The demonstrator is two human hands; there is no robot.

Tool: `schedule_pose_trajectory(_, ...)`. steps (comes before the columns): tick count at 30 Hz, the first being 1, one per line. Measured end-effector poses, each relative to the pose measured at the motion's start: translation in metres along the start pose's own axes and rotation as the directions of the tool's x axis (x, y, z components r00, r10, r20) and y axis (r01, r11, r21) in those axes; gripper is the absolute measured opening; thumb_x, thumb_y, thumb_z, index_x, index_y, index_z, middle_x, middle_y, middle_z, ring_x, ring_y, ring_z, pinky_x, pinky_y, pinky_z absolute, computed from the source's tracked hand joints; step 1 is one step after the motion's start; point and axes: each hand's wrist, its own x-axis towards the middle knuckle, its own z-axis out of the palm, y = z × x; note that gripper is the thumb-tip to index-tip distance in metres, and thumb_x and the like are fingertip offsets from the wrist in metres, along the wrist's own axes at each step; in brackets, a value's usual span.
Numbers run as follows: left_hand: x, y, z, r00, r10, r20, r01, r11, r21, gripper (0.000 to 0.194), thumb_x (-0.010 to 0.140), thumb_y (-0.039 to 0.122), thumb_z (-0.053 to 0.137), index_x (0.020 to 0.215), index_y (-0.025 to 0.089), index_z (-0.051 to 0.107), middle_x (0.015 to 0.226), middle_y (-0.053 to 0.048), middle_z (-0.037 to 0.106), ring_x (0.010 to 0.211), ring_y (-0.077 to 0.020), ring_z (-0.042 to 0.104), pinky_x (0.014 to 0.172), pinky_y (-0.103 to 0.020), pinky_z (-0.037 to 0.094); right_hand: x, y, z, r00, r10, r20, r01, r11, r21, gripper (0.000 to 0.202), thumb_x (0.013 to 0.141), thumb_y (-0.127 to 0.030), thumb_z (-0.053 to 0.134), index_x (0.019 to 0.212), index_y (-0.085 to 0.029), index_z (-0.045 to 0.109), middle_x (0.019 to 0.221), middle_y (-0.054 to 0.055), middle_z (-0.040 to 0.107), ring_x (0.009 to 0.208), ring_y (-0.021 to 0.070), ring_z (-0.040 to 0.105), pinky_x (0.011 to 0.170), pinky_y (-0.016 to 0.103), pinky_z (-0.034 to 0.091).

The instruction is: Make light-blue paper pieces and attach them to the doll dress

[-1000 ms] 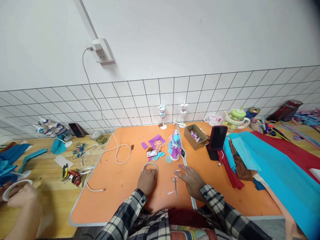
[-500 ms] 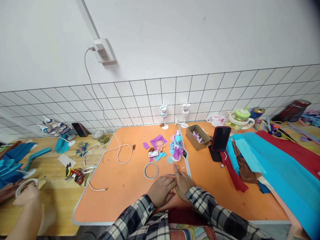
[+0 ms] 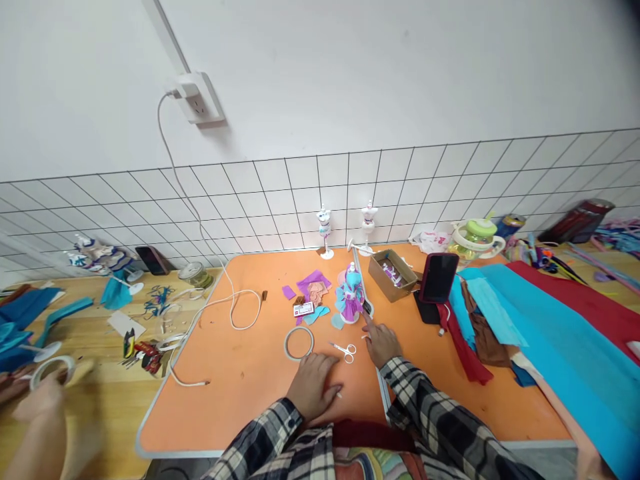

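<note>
Orange tbl [image 3: 225, 413]; L hand [image 3: 314, 385] palm-down, unclenched; R hand [image 3: 384, 343] nr scissors [image 3: 344, 350], index extended, grip unclear.

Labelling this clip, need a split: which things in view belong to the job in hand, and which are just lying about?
Likely in the job, around the hands: scissors, ring-shaped roll, dressed miniature mannequin, fabric scraps.

Likely just lying about: propped phone, green-lidded jug, white cable, drink can.
</note>
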Motion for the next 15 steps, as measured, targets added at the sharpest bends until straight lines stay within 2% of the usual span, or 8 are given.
schedule_pose_trajectory(2, -0.001, -0.005, -0.003, 0.999, 0.002, 0.034, -0.002, 1.0, 0.029, 0.04, 0.082, 0.038, 0.061, 0.119, 0.025, 0.054, 0.113, -0.008, 0.06, 0.105, -0.0264, 0.051, 0.09, -0.041, 0.033, 0.006, 0.001, 0.005, 1.0, 0.001, 0.002, -0.001, 1.0, 0.003, 0.066, 0.085, -0.012, 0.049, 0.146, -0.022, 0.027, 0.099, 0.008, 0.069, 0.096, 0.0238, 0.057, 0.083, 0.034, 0.039)
schedule_pose_trajectory(5, -0.003, -0.013, -0.004, 0.996, 0.019, 0.091, -0.023, 0.999, 0.049, 0.025, 0.08, 0.033, 0.065, 0.104, 0.028, 0.063, 0.103, -0.004, 0.062, 0.101, -0.0239, 0.051, 0.088, -0.04, 0.03, 0.005, 0.007, 0.013, 1.0, -0.005, 0.0, 0.005, 1.0, 0.026, 0.062, 0.085, -0.012, 0.047, 0.144, -0.018, 0.032, 0.089, 0.008, 0.069, 0.091, 0.0232, 0.058, 0.083, 0.034, 0.039)
schedule_pose_trajectory(7, -0.001, -0.015, 0.0, 0.996, 0.021, 0.092, -0.024, 0.999, 0.032, 0.009, 0.082, 0.03, 0.064, 0.09, 0.026, 0.067, 0.095, -0.003, 0.063, 0.099, -0.0218, 0.052, 0.088, -0.039, 0.029, -0.004, 0.009, 0.017, 1.0, -0.017, -0.008, 0.017, 0.998, 0.063, 0.06, 0.084, -0.011, 0.045, 0.143, -0.016, 0.033, 0.089, 0.007, 0.069, 0.089, 0.0227, 0.059, 0.084, 0.035, 0.04)
schedule_pose_trajectory(9, 0.003, -0.012, 0.006, 0.997, 0.015, 0.079, -0.016, 1.0, 0.01, 0.007, 0.084, 0.027, 0.062, 0.081, 0.024, 0.066, 0.089, -0.002, 0.063, 0.096, -0.0204, 0.053, 0.089, -0.039, 0.028, -0.018, 0.006, 0.021, 0.999, -0.032, -0.019, 0.034, 0.993, 0.109, 0.06, 0.085, -0.014, 0.044, 0.143, -0.016, 0.032, 0.091, 0.006, 0.069, 0.088, 0.0221, 0.06, 0.085, 0.035, 0.042)
schedule_pose_trajectory(11, 0.009, -0.006, 0.014, 0.999, -0.009, 0.047, 0.01, 1.0, -0.014, 0.009, 0.085, 0.023, 0.06, 0.079, 0.021, 0.065, 0.086, -0.003, 0.063, 0.094, -0.0204, 0.054, 0.09, -0.039, 0.03, -0.032, -0.002, 0.024, 0.998, -0.03, -0.05, 0.04, 0.978, 0.203, 0.06, 0.085, -0.017, 0.044, 0.144, -0.017, 0.03, 0.09, 0.004, 0.069, 0.088, 0.0206, 0.062, 0.085, 0.035, 0.045)
schedule_pose_trajectory(13, 0.016, 0.002, 0.019, 0.998, -0.062, -0.005, 0.062, 0.997, -0.043, 0.007, 0.085, 0.021, 0.058, 0.082, 0.019, 0.063, 0.088, -0.004, 0.063, 0.092, -0.0212, 0.055, 0.087, -0.037, 0.034, -0.042, -0.014, 0.026, 0.993, 0.056, -0.102, -0.008, 0.908, 0.42, 0.062, 0.083, -0.022, 0.048, 0.143, -0.017, 0.03, 0.084, 0.001, 0.07, 0.079, 0.0195, 0.063, 0.078, 0.034, 0.048)
schedule_pose_trajectory(15, 0.024, 0.009, 0.019, 0.991, -0.122, -0.061, 0.117, 0.99, -0.083, 0.006, 0.086, 0.02, 0.056, 0.085, 0.018, 0.062, 0.09, -0.006, 0.063, 0.09, -0.0218, 0.055, 0.08, -0.035, 0.038, -0.047, -0.025, 0.024, 0.985, 0.155, -0.074, -0.085, 0.814, 0.574, 0.067, 0.081, -0.028, 0.053, 0.142, -0.017, 0.03, 0.079, 0.0, 0.07, 0.065, 0.0179, 0.061, 0.067, 0.033, 0.049)
